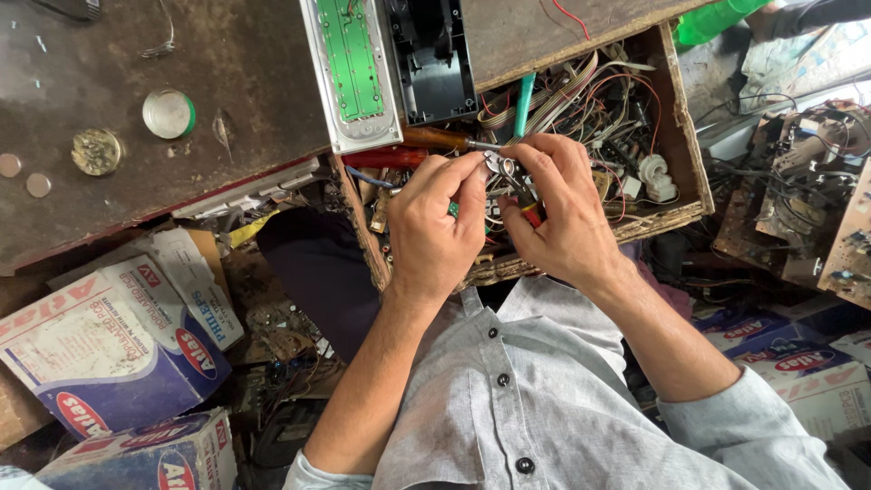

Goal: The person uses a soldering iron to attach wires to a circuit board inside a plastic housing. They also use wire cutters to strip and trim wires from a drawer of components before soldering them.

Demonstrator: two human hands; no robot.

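Both my hands are over an open wooden drawer (682, 136) packed with wires and small parts. My right hand (558, 209) grips small pliers (519, 192) with red and yellow handles, jaws pointing toward my left hand. My left hand (435, 222) pinches something small between thumb and forefinger right at the plier jaws; what it is stays hidden by the fingers. Just beyond the hands lie a brown-handled screwdriver (437, 138), a red-handled one (383, 158) and a teal-handled tool (524, 98).
An opened device with a green circuit board (352, 56) and black housing (434, 63) rests on the dark worktop (245, 82). Two round tins (168, 113) and coins (38, 185) sit at left. Cardboard boxes (109, 345) are below left, bare circuit boards (798, 181) at right.
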